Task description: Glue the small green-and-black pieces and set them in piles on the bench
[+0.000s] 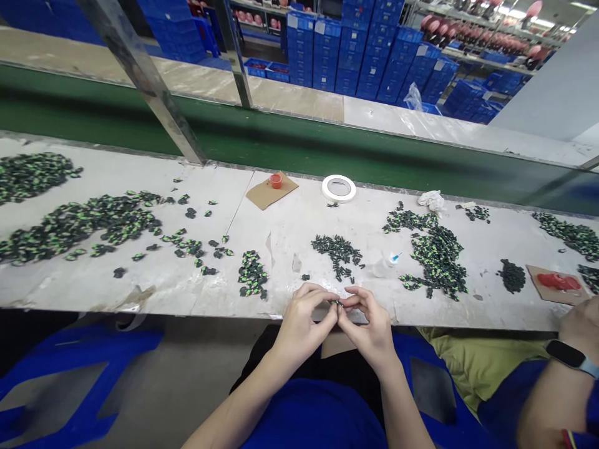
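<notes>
Over the front edge of the white worktable (224,212), my left hand (307,315) and my right hand (367,318) meet fingertip to fingertip. Pinched between them is a small black-and-green part (336,302), mostly covered by the fingers. Just beyond my hands lies a loose pile of small dark parts (337,251). To the left sits a small heap of black-and-green pieces (253,274). A clear bottle with a blue needle tip (386,265) stands to the right, close to a larger black-and-green pile (440,259).
A roll of white tape (339,188) and a cardboard piece (262,194) with a red cup (276,181) lie farther back. Long piles (79,224) cover the left. A co-worker's arm (556,380) with a watch is at right. Metal posts rise behind the green conveyor belt (299,143).
</notes>
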The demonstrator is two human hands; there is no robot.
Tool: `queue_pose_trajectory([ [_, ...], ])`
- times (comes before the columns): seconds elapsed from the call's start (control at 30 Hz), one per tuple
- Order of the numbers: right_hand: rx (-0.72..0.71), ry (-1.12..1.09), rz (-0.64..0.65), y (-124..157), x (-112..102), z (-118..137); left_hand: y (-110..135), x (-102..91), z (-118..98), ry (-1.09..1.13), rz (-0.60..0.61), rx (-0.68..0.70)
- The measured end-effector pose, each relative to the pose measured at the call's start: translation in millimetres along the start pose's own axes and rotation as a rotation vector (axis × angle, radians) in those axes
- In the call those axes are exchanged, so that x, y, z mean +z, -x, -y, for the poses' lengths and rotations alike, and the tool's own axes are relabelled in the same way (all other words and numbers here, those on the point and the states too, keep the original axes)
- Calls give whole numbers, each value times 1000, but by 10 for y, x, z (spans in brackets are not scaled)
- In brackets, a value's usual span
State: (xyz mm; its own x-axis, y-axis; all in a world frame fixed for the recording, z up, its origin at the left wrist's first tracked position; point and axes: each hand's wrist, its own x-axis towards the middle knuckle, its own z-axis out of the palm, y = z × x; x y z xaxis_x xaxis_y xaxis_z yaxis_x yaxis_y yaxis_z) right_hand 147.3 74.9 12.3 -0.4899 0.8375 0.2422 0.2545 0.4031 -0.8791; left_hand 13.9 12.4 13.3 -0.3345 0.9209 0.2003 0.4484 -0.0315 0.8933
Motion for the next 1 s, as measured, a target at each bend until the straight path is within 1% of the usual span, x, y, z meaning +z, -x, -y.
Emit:
queue_pose_trajectory([
  [0.1, 64, 1, 13, 94, -88, -103, 43, 88, 37, -115, 25, 5],
  [0.17, 107, 26, -4, 143, -225, -211, 63, 92, 90, -216, -8, 12],
  [0.2, 130, 47, -52, 152, -312, -274, 62, 69, 128, -266, -43, 16],
  [0.27, 152, 107, -225, 131, -498, -401, 31, -21, 222, -362, -130, 23],
  [0.3, 157, 142, -339, 102, -582, -457, 3, -78, 275, -406, -168, 27],
  [0.33, 162, 171, -431, 63, -653, -505, -31, -134, 328, -442, -192, 33],
  [0.37, 149, 222, -474, 17, -703, -544, -69, -184, 381, -469, -193, 45],
  [0.4, 134, 298, -480, -32, -730, -573, -106, -223, 432, -488, -178, 63],
  [0.47, 96, 458, -438, -136, -717, -609, -171, -262, 523, -508, -136, 97],
  [0.53, 66, 559, -389, -238, -637, -631, -213, -258, 592, -514, -117, 112],
  [0.57, 54, 570, -378, -286, -587, -639, -224, -247, 615, -513, -119, 112],
  [0.67, 20, 510, -385, -397, -456, -648, -224, -203, 628, -482, -126, 104],
  [0.73, 23, 401, -393, -425, -405, -632, -203, -166, 594, -446, -119, 110],
  [0.83, 134, 141, -352, -381, -355, -566, -162, -94, 529, -424, -113, 132],
  [0.9, 207, -36, -311, -320, -307, -502, -139, -50, 512, -447, -136, 137],
  [1.0, 217, -199, -326, -238, -189, -405, -116, -34, 540, -480, -200, 131],
])
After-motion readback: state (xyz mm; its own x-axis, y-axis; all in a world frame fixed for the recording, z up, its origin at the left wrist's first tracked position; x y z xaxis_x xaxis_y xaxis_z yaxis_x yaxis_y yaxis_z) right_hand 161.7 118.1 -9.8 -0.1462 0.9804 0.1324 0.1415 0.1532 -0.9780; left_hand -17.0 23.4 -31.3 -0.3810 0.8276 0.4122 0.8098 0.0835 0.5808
